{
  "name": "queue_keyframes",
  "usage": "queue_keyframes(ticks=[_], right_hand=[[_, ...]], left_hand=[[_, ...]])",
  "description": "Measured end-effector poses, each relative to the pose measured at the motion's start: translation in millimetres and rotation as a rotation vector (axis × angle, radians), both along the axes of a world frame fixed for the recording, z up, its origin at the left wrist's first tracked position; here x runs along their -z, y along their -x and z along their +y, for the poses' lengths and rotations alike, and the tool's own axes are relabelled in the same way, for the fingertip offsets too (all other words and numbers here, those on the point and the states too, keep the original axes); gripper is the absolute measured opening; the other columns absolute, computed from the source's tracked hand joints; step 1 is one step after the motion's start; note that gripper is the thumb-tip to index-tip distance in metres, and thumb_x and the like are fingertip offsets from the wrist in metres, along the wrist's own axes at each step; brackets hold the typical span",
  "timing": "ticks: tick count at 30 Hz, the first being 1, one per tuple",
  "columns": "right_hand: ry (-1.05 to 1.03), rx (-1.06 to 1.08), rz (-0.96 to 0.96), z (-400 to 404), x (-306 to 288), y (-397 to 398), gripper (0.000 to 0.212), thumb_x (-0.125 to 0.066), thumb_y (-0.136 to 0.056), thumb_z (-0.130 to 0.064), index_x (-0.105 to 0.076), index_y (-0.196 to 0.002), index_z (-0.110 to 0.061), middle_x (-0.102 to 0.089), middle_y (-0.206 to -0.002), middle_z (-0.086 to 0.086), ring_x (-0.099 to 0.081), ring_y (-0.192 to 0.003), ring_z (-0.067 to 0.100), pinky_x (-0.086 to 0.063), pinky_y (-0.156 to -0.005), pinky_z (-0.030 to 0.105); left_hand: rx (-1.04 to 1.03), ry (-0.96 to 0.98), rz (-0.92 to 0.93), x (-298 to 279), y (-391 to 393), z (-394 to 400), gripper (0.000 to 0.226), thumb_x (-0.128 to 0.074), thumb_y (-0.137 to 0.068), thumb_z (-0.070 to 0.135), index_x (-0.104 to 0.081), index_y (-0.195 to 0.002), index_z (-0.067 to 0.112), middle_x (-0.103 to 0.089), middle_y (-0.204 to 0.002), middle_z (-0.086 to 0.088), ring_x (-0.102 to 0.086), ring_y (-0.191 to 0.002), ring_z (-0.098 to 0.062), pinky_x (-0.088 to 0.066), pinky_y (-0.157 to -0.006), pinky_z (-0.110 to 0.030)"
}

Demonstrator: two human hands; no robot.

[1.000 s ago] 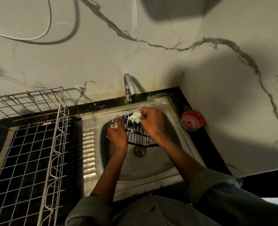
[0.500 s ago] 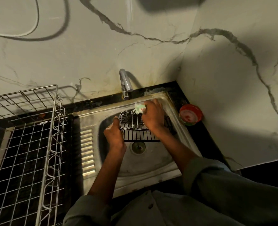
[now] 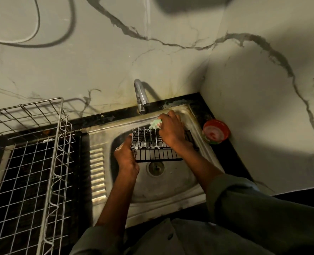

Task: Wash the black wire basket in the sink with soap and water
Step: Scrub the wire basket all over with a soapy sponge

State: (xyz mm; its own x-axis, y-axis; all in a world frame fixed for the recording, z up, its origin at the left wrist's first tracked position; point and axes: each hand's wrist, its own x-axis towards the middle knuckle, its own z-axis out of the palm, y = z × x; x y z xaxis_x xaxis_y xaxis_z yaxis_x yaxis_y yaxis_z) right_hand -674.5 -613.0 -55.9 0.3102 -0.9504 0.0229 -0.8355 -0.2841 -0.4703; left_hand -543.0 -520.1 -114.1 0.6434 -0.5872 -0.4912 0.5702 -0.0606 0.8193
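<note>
I hold the black wire basket over the far half of the sink, just above and beyond the drain. My left hand grips its left end, fingers curled round the wire at the corner. My right hand is clenched on a soapy green sponge and presses it against the basket's far edge, close under the tap. White suds cling to several of the upright wires and along the bar where the wall meets the floor of the basket.

The basket's right end is hidden under my right wrist, so I cannot tell how close it comes to the sink's right wall. Its near edge hangs free over the bowl, with open basin between it and the near rim. The far edge sits close to the far rim, and my right knuckles are near the spout's mouth, so there is little room on that side.

On the left, a ribbed drainboard lies between the bowl and a big steel dish rack on the dark tabletop; the rack's tall right wall stands well apart from my left hand. To the right, a red round container sits on the tabletop in the corner against the marble wall, near my right hand but outside the sink rim.
</note>
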Motion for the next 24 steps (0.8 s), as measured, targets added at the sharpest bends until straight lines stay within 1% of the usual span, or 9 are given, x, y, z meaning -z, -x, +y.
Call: queue_keyframes(ticks=[3,5,7,9,11,15,18,21,24], right_hand=[[0.057,-0.068,0.008,14.1,1.2,10.8,0.046,-0.066,-0.090,-0.013,-0.058,-0.133,-0.027,-0.045,-0.136,0.003,-0.041,-0.125,0.026,-0.041,-0.095,0.042],[0.098,-0.121,0.038,33.2,9.4,26.2,0.041,-0.067,-0.091,-0.018,-0.060,-0.129,-0.032,-0.045,-0.133,0.000,-0.040,-0.123,0.024,-0.039,-0.096,0.042],[0.092,-0.094,0.099,36.6,16.9,43.0,0.037,-0.065,-0.091,-0.022,-0.061,-0.126,-0.031,-0.044,-0.134,0.000,-0.041,-0.125,0.025,-0.039,-0.098,0.043],[0.019,0.058,0.182,21.3,19.8,54.3,0.044,-0.064,-0.090,-0.023,-0.057,-0.133,-0.023,-0.041,-0.145,0.006,-0.039,-0.135,0.031,-0.038,-0.106,0.046],[-0.059,0.163,0.198,15.5,16.4,54.7,0.050,-0.063,-0.090,-0.023,-0.054,-0.139,-0.018,-0.040,-0.151,0.009,-0.037,-0.139,0.035,-0.036,-0.110,0.049],[0.066,-0.070,0.080,50.4,7.2,21.1,0.044,-0.068,-0.087,-0.021,-0.060,-0.130,-0.027,-0.045,-0.140,0.003,-0.040,-0.128,0.028,-0.038,-0.101,0.045],[0.120,-0.127,0.040,57.5,10.8,24.9,0.046,-0.067,-0.087,-0.021,-0.058,-0.129,-0.035,-0.043,-0.137,0.001,-0.040,-0.122,0.026,-0.039,-0.098,0.043],[0.095,0.028,0.147,34.0,23.0,59.8,0.050,-0.068,-0.081,-0.023,-0.059,-0.129,-0.035,-0.043,-0.141,0.004,-0.044,-0.126,0.032,-0.045,-0.099,0.046],[0.012,0.174,0.217,20.3,26.8,83.1,0.049,-0.066,-0.076,-0.023,-0.064,-0.125,-0.027,-0.041,-0.145,0.003,-0.050,-0.122,0.037,-0.050,-0.094,0.047]], left_hand=[[-0.073,0.021,0.072,-8.4,-0.8,-3.8,0.010,-0.080,-0.086,0.016,-0.079,-0.092,0.008,-0.080,-0.086,-0.011,-0.074,-0.071,-0.022,-0.061,-0.062,-0.032],[-0.108,0.041,0.116,-6.2,-5.9,-4.8,0.035,-0.086,-0.075,0.025,-0.080,-0.101,0.003,-0.080,-0.098,-0.018,-0.075,-0.083,-0.029,-0.065,-0.077,-0.044],[-0.118,0.059,0.105,0.9,-11.7,-5.6,0.056,-0.092,-0.059,0.038,-0.082,-0.103,0.004,-0.080,-0.105,-0.019,-0.070,-0.090,-0.032,-0.057,-0.097,-0.061],[-0.128,0.042,0.097,8.3,-12.3,-5.0,0.058,-0.093,-0.054,0.042,-0.083,-0.100,0.009,-0.080,-0.105,-0.016,-0.066,-0.091,-0.031,-0.051,-0.104,-0.066],[-0.108,0.024,0.075,6.5,-6.5,-2.6,0.048,-0.091,-0.055,0.043,-0.084,-0.095,0.016,-0.080,-0.105,-0.014,-0.068,-0.095,-0.034,-0.051,-0.104,-0.063],[-0.109,-0.003,0.079,4.7,-1.1,-4.1,0.043,-0.088,-0.062,0.042,-0.084,-0.095,0.015,-0.080,-0.106,-0.013,-0.062,-0.091,-0.030,-0.055,-0.088,-0.051],[-0.143,-0.017,0.101,4.7,-3.6,-4.9,0.047,-0.087,-0.066,0.037,-0.082,-0.104,0.010,-0.080,-0.105,-0.012,-0.058,-0.088,-0.028,-0.051,-0.079,-0.043],[-0.153,0.012,0.113,8.6,-6.9,-3.1,0.058,-0.090,-0.061,0.038,-0.080,-0.109,0.007,-0.079,-0.108,-0.016,-0.059,-0.089,-0.028,-0.054,-0.086,-0.048],[-0.101,-0.014,0.066,10.3,-8.2,-1.6,0.041,-0.088,-0.072,0.039,-0.082,-0.101,0.011,-0.080,-0.104,-0.016,-0.061,-0.089,-0.029,-0.056,-0.091,-0.054]])
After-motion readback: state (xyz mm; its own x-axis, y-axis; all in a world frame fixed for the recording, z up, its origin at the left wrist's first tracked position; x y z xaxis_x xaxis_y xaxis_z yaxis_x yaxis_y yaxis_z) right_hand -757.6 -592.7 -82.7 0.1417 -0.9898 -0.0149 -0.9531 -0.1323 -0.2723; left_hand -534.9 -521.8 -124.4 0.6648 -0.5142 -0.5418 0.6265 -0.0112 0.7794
